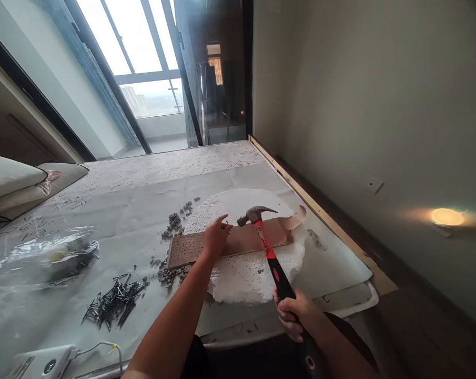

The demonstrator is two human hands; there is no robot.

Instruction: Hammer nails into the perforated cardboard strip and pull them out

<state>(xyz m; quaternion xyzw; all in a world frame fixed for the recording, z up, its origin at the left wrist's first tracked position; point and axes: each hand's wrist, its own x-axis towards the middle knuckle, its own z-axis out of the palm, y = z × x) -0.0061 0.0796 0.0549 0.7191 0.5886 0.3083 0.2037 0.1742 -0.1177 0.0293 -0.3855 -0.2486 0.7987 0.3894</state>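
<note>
My right hand (295, 316) is wrapped round the black grip of a claw hammer (264, 239) with a red neck and a grey metal head. The hammer head hovers just right of my left hand (217, 237), apart from it. Finger and thumb of that hand pinch a small nail (227, 223), mostly hidden by the fingers. Below them lies a flat brown board (187, 249), dotted with rows of holes at its left part. Smooth brown sheeting (257, 237) covers its right part and curls up at the far right end.
White foam (241, 287) lies under the board, with grey crumbs (173, 223) around it. A pile of dark nails (115, 301) is at the lower left, near a clear plastic bag (60, 255). A white power bank (44, 363) with a cable sits at the front edge.
</note>
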